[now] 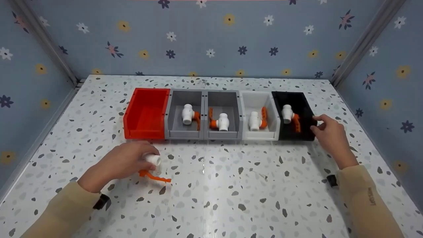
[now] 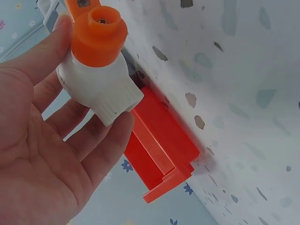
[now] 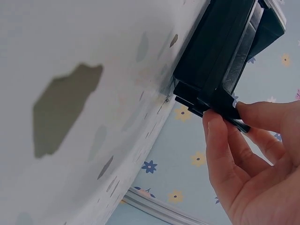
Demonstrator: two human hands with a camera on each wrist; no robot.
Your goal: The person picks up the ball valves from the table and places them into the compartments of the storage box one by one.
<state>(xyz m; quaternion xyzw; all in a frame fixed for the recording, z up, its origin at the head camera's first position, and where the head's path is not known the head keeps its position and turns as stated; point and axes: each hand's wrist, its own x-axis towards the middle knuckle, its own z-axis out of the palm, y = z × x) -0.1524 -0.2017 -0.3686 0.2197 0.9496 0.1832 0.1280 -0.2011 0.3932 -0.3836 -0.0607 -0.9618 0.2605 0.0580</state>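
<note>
A white ball valve [image 2: 96,79] with an orange handle [image 1: 155,177] is held in my left hand [image 1: 124,162], in front of the red bin [image 1: 145,135]. In the left wrist view the fingers and thumb curl round its white body. My right hand [image 1: 332,137] pinches the right wall of the black bin [image 3: 211,61] between thumb and fingers. One valve [image 1: 287,114] lies inside that black bin. Similar valves lie in the white bin [image 1: 259,135] and in both grey bins [image 1: 184,135] [image 1: 223,135]. Nothing lies in the red bin.
The bins stand side by side in a row on a speckled white tabletop [image 1: 231,198]. Flower-patterned walls [image 1: 211,39] rise behind and on both sides, with metal strips [image 1: 366,39] at the corners.
</note>
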